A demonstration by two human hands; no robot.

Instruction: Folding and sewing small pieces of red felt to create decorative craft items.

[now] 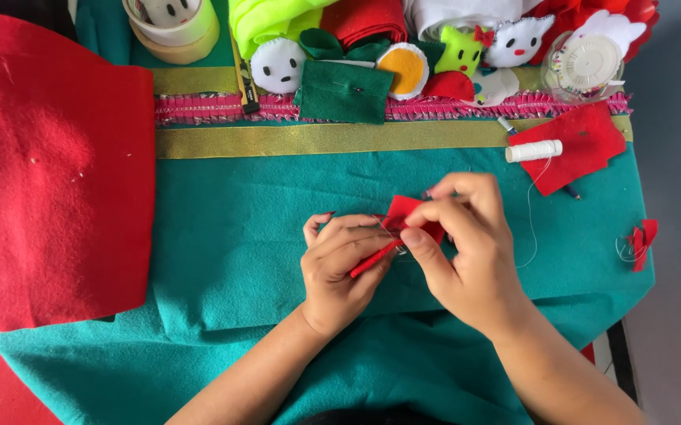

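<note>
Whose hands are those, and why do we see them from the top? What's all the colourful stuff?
The camera sits on a person's head and looks down, so you see that person's own two hands. The left hand and the right hand pinch a small red felt piece together. They work over a teal felt cloth. A big red felt sheet lies on the left. A spool of white thread rests on a red scrap. Along the top sit little stuffed felt faces, tape rolls and a round pin box.
</note>
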